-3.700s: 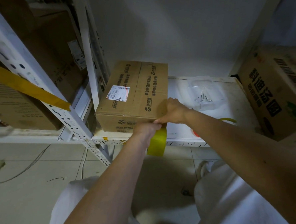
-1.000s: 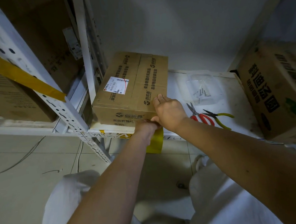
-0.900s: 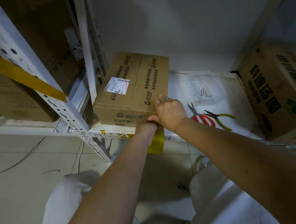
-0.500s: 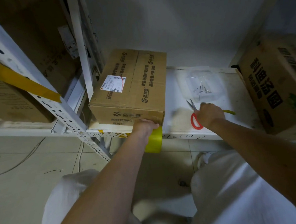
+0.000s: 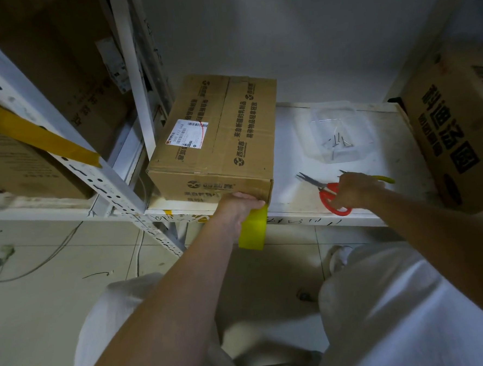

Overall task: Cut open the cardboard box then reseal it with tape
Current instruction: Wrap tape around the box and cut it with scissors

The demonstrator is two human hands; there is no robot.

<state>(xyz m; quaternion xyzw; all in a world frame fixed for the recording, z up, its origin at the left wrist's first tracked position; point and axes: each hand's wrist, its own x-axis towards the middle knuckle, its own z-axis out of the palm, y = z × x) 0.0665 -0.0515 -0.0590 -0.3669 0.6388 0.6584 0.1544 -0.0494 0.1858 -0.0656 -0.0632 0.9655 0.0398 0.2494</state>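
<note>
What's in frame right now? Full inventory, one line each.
cardboard box: 1, brown, left end of the white shelf, white label on top
tape roll: 1, yellow, at the box's front right corner, hanging past the shelf edge
scissors: 1, red handles, on the shelf right of the box
pliers: 1, yellow handle, mostly hidden behind the right hand
plastic tray: 1, clear, back of the shelf, a few nails inside
large carton: 1, brown, far right
shelf: 1, white
left hand: grips the tape roll against the box front
right hand: on the scissors' handles
</note>
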